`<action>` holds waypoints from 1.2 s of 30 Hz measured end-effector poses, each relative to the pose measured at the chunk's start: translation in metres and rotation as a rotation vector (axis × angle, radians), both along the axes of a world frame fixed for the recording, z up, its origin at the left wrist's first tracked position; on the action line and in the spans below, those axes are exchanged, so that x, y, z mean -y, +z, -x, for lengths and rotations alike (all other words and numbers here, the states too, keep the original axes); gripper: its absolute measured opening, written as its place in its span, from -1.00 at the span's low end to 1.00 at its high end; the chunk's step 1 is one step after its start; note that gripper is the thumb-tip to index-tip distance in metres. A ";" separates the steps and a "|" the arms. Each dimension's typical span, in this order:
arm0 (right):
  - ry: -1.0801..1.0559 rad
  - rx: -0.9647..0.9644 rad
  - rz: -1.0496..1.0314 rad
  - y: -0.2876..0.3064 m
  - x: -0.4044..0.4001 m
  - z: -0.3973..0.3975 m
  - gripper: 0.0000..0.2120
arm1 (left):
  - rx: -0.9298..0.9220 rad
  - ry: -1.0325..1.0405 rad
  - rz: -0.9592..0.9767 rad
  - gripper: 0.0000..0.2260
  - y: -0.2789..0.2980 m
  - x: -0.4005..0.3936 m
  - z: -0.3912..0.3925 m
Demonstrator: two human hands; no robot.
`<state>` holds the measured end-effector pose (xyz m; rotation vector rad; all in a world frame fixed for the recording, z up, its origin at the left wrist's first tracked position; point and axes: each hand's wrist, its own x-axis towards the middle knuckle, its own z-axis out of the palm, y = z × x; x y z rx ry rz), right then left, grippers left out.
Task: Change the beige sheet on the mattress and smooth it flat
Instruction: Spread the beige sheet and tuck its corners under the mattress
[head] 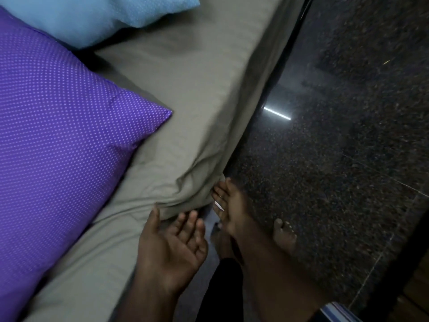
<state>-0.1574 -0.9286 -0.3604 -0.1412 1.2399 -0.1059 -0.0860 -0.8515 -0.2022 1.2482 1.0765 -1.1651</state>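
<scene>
Here, your left hand hangs palm-up at the near side edge of the mattress, fingers spread loosely and holding nothing, the thumb touching a bunched fold of the beige sheet. Your right hand, a ring on one finger, reaches to the lower edge of that same fold where the sheet drapes down the mattress side; its fingertips touch the cloth, but you cannot tell from this view whether they pinch it. The sheet covers the mattress top and side, lying fairly flat toward the far end and wrinkled near your hands. A purple dotted pillow rests on the sheet along the left of the bed, one corner pointing toward the side edge, with a light blue pillow beyond it at the far end. Your bare feet stand on the dark speckled floor just beside the bed.
</scene>
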 end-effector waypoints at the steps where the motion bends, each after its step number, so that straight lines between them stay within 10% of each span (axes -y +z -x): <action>1: 0.010 0.005 -0.003 0.002 -0.006 -0.004 -0.47 | 0.025 0.042 -0.038 -0.59 -0.001 -0.010 -0.002; 16: -0.276 0.114 0.016 -0.029 -0.044 -0.091 -0.29 | 0.456 0.126 -0.113 -0.67 -0.038 -0.062 0.002; 30: 0.060 -0.151 0.050 0.012 -0.107 0.001 -0.71 | 0.201 -0.044 0.109 -0.79 -0.048 -0.111 0.013; 36: 0.240 0.067 0.104 0.049 -0.109 -0.015 -0.86 | 0.126 0.283 -0.079 -0.85 -0.061 -0.164 0.008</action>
